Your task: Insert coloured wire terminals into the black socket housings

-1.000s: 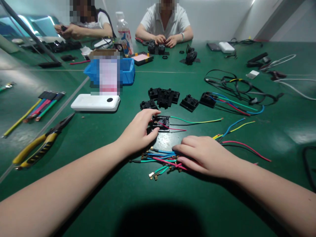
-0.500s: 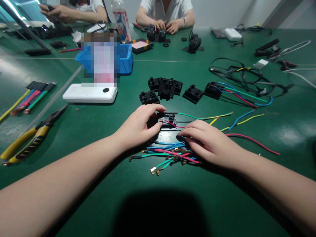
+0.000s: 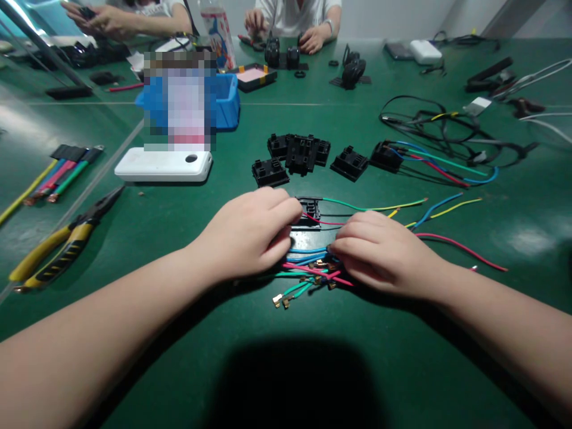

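Note:
On the green table a black plastic module (image 3: 311, 215) lies flat, with green-yellow, red and black wires running out to its right. My left hand (image 3: 257, 229) covers its left part, fingers curled in; what the fingertips hold is hidden. Just right of the module, my right hand (image 3: 373, 247) is closed, its fingertips pinching the end of a blue wire (image 3: 308, 251) in the pile. That pile of blue, green and pink wires with brass terminals (image 3: 318, 279) spreads between and below my hands. Loose blue, yellow and red wires (image 3: 465, 244) stick out beyond my right hand.
Several black modules (image 3: 300, 155) sit behind my hands, one wired (image 3: 386, 156). Yellow-handled pliers (image 3: 71, 244), a white power bank (image 3: 163, 165) and coloured wire bundles (image 3: 67, 170) lie left. A blue bin (image 3: 227, 101) stands behind. Tangled cables (image 3: 447, 134) lie right. People's hands work across the table.
My left thumb and fingers have drawn together and now hide the module's left part. My right fingers have closed at the pile. Across the table, a person's hands have moved apart.

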`<move>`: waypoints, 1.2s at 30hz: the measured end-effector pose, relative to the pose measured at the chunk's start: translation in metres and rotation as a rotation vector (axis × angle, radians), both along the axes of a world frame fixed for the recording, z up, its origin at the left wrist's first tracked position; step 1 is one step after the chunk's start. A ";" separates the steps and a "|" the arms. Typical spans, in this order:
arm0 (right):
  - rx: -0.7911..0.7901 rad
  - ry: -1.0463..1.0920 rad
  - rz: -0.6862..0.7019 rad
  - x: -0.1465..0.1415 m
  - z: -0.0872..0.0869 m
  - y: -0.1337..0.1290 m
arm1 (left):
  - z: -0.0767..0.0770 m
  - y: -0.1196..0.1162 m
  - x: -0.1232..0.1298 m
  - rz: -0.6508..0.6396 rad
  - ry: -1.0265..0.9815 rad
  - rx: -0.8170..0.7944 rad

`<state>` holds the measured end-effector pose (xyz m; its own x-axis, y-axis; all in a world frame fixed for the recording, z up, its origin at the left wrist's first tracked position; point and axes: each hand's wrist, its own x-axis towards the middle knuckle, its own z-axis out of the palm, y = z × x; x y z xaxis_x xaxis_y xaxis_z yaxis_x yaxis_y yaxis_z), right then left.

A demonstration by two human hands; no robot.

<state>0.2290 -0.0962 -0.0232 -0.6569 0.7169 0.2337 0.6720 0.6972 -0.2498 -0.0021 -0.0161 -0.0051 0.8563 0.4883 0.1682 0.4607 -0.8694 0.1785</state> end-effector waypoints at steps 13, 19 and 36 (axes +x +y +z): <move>-0.058 -0.037 -0.135 -0.001 -0.002 0.001 | 0.003 -0.002 -0.005 -0.010 0.264 -0.287; -0.053 0.058 -0.252 0.001 -0.001 0.001 | 0.003 -0.002 -0.005 0.007 0.246 -0.240; -0.033 0.106 -0.137 0.002 -0.004 0.001 | 0.011 -0.008 0.000 0.074 -0.072 -0.266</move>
<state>0.2308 -0.0955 -0.0270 -0.5252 0.8067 0.2711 0.7289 0.5908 -0.3460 -0.0022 -0.0243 0.0056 0.8072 0.5841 0.0851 0.4988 -0.7521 0.4307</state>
